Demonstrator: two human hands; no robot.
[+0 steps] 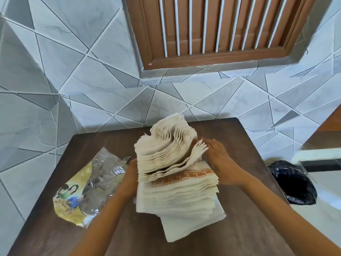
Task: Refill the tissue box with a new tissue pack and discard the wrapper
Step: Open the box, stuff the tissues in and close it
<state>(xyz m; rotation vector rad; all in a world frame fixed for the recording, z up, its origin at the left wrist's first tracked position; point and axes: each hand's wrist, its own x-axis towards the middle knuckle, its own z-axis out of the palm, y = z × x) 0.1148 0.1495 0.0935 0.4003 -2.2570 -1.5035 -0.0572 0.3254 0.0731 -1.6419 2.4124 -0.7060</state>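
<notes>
A thick stack of cream tissues [166, 150] stands curled and fanned out in the middle of the brown table [239, 218]. Under it shows an orange patterned band, perhaps the tissue box [184, 175], mostly hidden by loose tissues [180, 206] spilling toward me. My left hand [132, 174] presses the stack's left side, its fingers hidden behind the tissues. My right hand [217, 156] presses the stack's right side with fingers spread. The empty plastic wrapper [86, 187], clear and yellow with a printed picture, lies crumpled on the table to the left.
A black bin bag [293, 183] sits on the floor just off the table's right edge. A tiled wall runs behind the table, with a brown barred window [212, 28] above. A wooden edge shows at the far right.
</notes>
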